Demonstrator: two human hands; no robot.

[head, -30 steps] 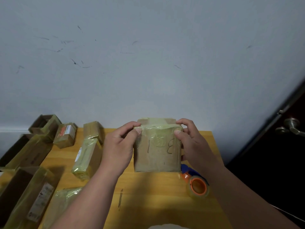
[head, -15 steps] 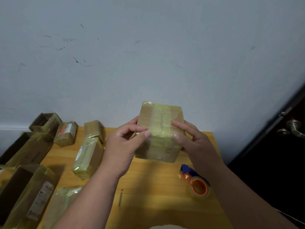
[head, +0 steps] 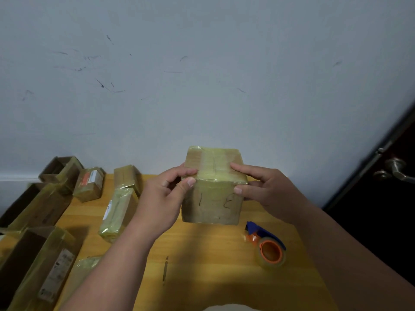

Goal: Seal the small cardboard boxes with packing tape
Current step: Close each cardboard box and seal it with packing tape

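Observation:
A small cardboard box (head: 212,205), covered in yellowish tape with black pen marks on its front face, is held above the wooden table (head: 202,254). My left hand (head: 165,198) grips its left edge, thumb on the front upper corner and fingers curled on top. My right hand (head: 262,187) holds the right edge, with the forefinger lying across the taped top and the thumb on the front. A tape dispenser (head: 268,249) with an orange core and blue handle lies on the table, below and right of the box.
Several taped cardboard boxes crowd the table's left side: a long one (head: 119,212), a small labelled one (head: 89,184), an upright one (head: 128,178) and larger open boxes (head: 38,265) at the left edge. The wall stands right behind the table. A dark door with a handle (head: 395,170) is at right.
Both hands tipped the box so its taped top face came into view, then lowered it slightly toward me. The tape dispenser has stayed put.

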